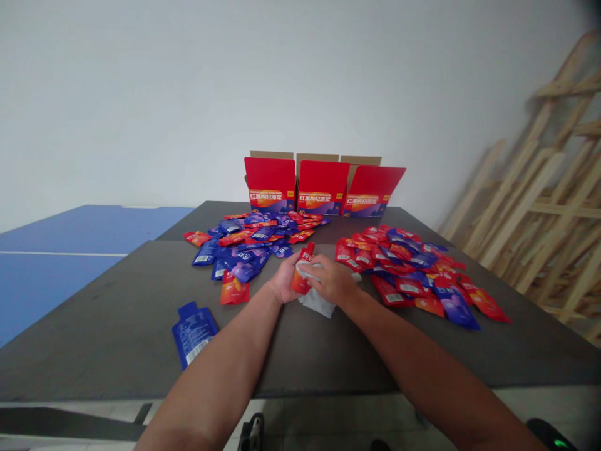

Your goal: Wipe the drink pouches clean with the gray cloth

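My left hand (pixel 283 279) is closed on a red-orange pouch (pixel 300 280), which it holds upright near the middle of the table. Over the pouch's front, my right hand (pixel 332 279) presses a white cloth or tissue (pixel 319 303), part of which hangs down below the fingers. To the left lies a mixed pile of blue and red pouches (pixel 244 254). Another mixed pile of red and blue pouches (pixel 413 263) spreads to the right. A single blue pouch (pixel 195 332) lies flat near my left forearm, which covers its lower corner.
Three red cartons (pixel 322 188) with raised flaps stand in a row at the table's back. The dark grey table (pixel 117 313) has its front edge close to me. A blue table (pixel 70 250) adjoins on the left. Wooden frames (pixel 554 200) lean against the right wall.
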Demonstrator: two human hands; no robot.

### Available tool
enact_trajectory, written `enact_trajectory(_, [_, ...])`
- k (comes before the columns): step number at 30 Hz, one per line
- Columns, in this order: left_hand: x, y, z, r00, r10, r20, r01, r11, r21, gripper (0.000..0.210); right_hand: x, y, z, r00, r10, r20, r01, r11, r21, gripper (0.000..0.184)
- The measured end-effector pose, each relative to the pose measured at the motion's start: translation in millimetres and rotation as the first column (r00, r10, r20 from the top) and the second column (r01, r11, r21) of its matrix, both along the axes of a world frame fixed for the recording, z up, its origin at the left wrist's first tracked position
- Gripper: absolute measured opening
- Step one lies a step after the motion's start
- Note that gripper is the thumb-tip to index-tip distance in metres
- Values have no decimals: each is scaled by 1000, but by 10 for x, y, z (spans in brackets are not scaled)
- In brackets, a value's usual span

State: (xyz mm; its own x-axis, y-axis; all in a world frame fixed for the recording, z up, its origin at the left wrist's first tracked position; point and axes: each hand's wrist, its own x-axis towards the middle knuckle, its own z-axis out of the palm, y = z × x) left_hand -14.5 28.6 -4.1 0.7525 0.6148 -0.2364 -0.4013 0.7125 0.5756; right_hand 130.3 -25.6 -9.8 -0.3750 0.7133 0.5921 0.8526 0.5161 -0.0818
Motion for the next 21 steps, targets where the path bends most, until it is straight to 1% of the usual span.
enact_trajectory(3, [7, 13, -45, 999, -38, -39, 40, 998, 39, 33, 48, 49, -36, 988, -113, -106, 113, 994, -10, 34])
enact_trajectory(7, [-8, 30, -76, 985, -158, -68, 164, 982, 91, 41, 137, 157, -93, 948, -175, -265, 185, 983, 13, 35])
enact_trajectory(10, [-32, 24, -51, 973, -222, -57, 227, 970, 84, 44, 203, 227, -98, 914, -221, -340, 234, 972, -3, 36])
enact_trajectory(12, [-48, 21, -27, 972, -234, -34, 235, 970, 54, 45, 237, 249, -83, 892, -261, -369, 267, 963, -38, 35])
enact_trajectory(14, [-60, 25, -11, 981, -196, -1, 196, 980, 16, 44, 248, 241, -65, 875, -280, -394, 284, 958, -49, 35])
enact_trajectory(16, [-61, 34, -9, 993, -109, 45, 110, 994, -12, 39, 226, 199, -55, 895, -232, -380, 244, 970, -19, 34])
enact_trajectory(17, [-57, 39, -11, 996, -57, 62, 58, 998, -20, 36, 201, 167, -54, 925, -174, -338, 187, 982, 4, 33])
enact_trajectory(19, [-41, 43, -22, 998, 24, 58, -23, 1000, -15, 33, 131, 95, -55, 983, -3, -185, 10, 999, 36, 32])
enact_trajectory(21, [-17, 37, -35, 998, 61, 12, -61, 998, 0, 34, 50, 27, -56, 987, 159, -19, -158, 987, 40, 31])
